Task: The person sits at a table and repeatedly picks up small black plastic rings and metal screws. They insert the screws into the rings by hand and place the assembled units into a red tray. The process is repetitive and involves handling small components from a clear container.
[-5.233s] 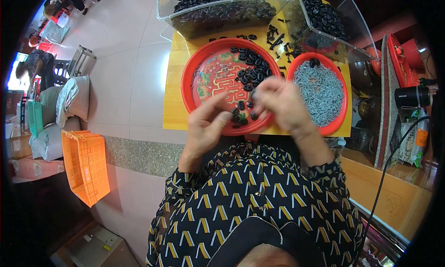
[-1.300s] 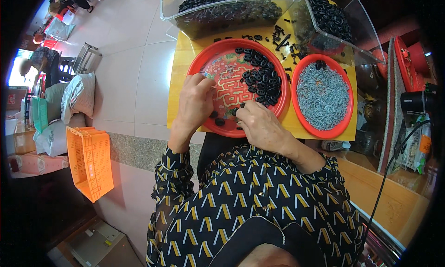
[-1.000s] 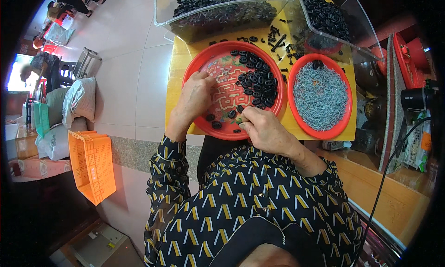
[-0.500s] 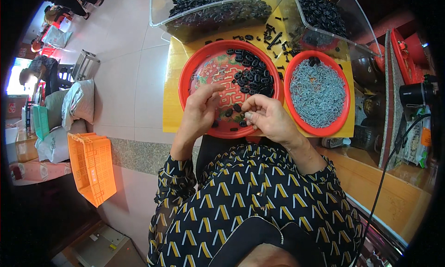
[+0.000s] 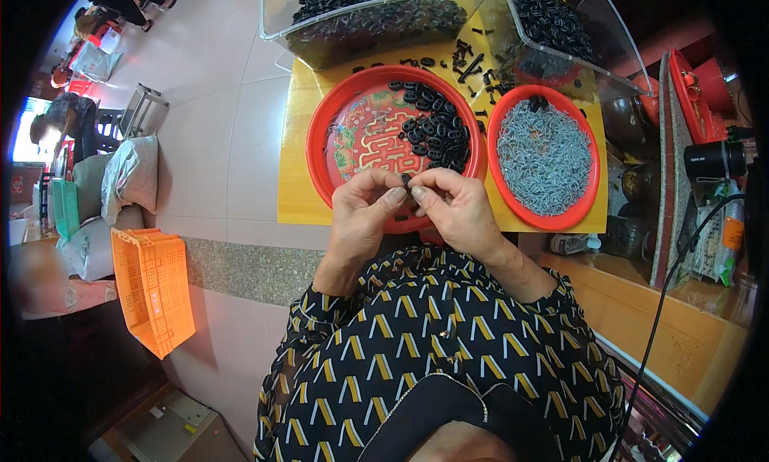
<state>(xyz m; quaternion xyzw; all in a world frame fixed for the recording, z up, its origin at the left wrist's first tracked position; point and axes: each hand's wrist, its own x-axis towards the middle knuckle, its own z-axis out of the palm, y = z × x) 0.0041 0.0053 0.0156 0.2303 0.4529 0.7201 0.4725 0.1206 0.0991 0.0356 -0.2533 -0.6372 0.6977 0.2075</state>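
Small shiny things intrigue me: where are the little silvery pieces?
In the head view, the silvery pieces lie in the smaller red tray at right, beside the larger red tray.

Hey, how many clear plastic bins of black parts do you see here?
2. The first bin stands beyond the larger red tray; the second bin is to its right, beyond the smaller red tray. No others show, though some could be hidden.

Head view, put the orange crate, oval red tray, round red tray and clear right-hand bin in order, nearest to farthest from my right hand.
1. Round red tray, below your right hand.
2. Oval red tray, just right.
3. Clear bin, farther up and right.
4. Orange crate, far left.
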